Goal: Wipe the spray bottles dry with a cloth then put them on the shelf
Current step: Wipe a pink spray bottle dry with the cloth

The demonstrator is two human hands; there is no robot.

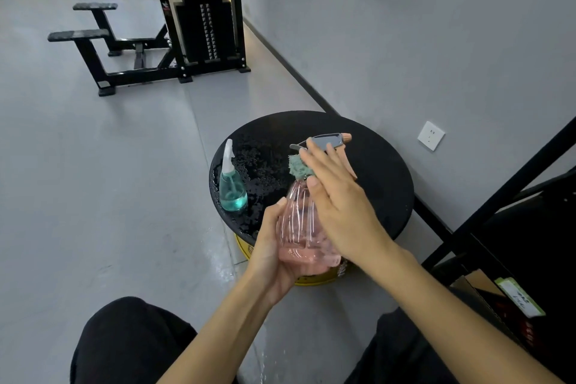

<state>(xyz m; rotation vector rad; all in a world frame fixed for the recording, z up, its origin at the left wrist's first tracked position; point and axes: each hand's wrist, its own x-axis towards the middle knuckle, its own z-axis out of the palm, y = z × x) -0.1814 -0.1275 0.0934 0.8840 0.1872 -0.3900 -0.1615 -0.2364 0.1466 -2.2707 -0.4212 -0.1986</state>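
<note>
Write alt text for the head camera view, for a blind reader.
A person's left hand holds a pink spray bottle at a round black table while the right hand presses a green cloth to its neck. A teal spray bottle stands on the wet tabletop.

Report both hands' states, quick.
Left hand: holding the pink bottle.
Right hand: open, pressing the cloth against that bottle.

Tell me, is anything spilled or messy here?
Water droplets bead the left half of the round black table, around the teal spray bottle, and a wet streak runs down the floor below. The pink spray bottle in the left hand looks intact.
</note>
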